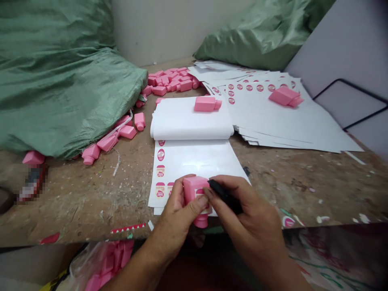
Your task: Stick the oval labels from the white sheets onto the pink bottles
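My left hand [176,212] is wrapped round a small pink plastic bottle [194,184], its neck pointing toward me. A sticker label [200,193] sits on the bottle's upper face, with my left thumb over part of it. My right hand [257,222] grips a black tool [224,194], its tip near the bottle's right edge; most of the tool is hidden, so its kind is unclear. Right fingertips touch the label's edge. Beneath the hands lies a sheet of stickers [197,157], its far part folded back, with another pink bottle [204,104] on the fold.
Pink bottles [172,81] are heaped at the back. Several more lie beside the green sack [75,101] at left. A second sack [254,36] stands behind sticker sheets [273,117] bearing one bottle [285,97]. A bag of bottles [110,262] is below the table edge.
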Demonstrator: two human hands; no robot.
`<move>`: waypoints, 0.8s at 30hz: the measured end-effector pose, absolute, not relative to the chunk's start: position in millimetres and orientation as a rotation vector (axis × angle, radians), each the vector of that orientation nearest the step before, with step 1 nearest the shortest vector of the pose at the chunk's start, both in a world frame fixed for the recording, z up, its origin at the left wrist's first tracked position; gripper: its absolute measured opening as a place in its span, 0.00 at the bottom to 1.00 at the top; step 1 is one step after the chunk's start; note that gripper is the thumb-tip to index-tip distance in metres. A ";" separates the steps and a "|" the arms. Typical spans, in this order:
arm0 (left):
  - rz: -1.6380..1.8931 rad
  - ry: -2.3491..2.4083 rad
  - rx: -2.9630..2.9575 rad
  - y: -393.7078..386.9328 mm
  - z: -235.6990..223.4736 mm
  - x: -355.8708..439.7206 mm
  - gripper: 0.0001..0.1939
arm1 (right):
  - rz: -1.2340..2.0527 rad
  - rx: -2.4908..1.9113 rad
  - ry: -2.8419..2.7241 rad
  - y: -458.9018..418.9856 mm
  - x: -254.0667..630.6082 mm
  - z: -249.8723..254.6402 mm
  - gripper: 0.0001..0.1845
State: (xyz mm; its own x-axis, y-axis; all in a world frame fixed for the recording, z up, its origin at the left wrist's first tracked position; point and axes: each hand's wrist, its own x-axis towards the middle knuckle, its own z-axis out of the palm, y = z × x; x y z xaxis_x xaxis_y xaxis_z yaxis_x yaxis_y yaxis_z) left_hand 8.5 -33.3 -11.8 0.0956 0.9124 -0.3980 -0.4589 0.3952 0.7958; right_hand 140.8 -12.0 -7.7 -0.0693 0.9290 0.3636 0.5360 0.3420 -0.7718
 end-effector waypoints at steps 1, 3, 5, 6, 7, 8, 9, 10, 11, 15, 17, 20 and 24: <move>1.101 1.026 0.545 -33.5 -11.7 8.8 0.23 | 0.470 -1.319 -1.801 -12.5 143.8 -8.5 0.07; 1.107 1.034 0.521 -33.6 -10.5 9.6 0.21 | 0.338 -1.340 -1.881 -12.3 151.5 -9.2 0.09; 1.109 1.050 0.482 -33.2 -8.6 10.1 0.20 | 0.335 -1.396 -1.847 -10.3 159.2 -8.5 0.10; 1.108 1.053 0.462 -33.0 -7.9 10.1 0.20 | 0.402 -1.423 -1.793 -8.8 162.0 -7.5 0.09; 1.105 1.049 0.450 -33.0 -7.3 9.9 0.20 | 0.510 -1.436 -1.730 -7.4 163.5 -6.2 0.08; 1.101 1.036 0.448 -33.2 -7.1 9.5 0.20 | 0.645 -1.424 -1.672 -6.2 163.5 -4.8 0.07; 1.100 1.018 0.456 -33.7 -7.1 9.0 0.20 | 0.791 -1.394 -1.622 -5.2 161.9 -3.3 0.07; 1.100 0.994 0.475 -34.5 -7.3 8.5 0.20 | 0.924 -1.351 -1.582 -4.4 159.2 -2.1 0.06; 1.095 0.974 0.500 -35.5 -7.5 7.8 0.20 | 1.033 -1.312 -1.546 -3.7 155.7 -1.3 0.07; 1.024 0.950 0.560 -39.8 -5.6 5.1 0.25 | 1.251 -1.240 -1.411 -1.4 144.9 -3.4 0.11; 0.976 0.923 0.543 -41.5 -3.4 3.8 0.28 | 1.287 -1.225 -1.368 -0.5 144.8 -7.0 0.13; 0.920 0.879 0.486 -44.8 -1.6 -0.2 0.33 | 1.361 -1.209 -1.289 -0.4 148.2 -12.3 0.13; 0.892 0.934 0.392 -54.3 -3.3 -21.6 0.39 | 1.317 -1.297 -1.264 -2.4 154.4 -17.7 0.14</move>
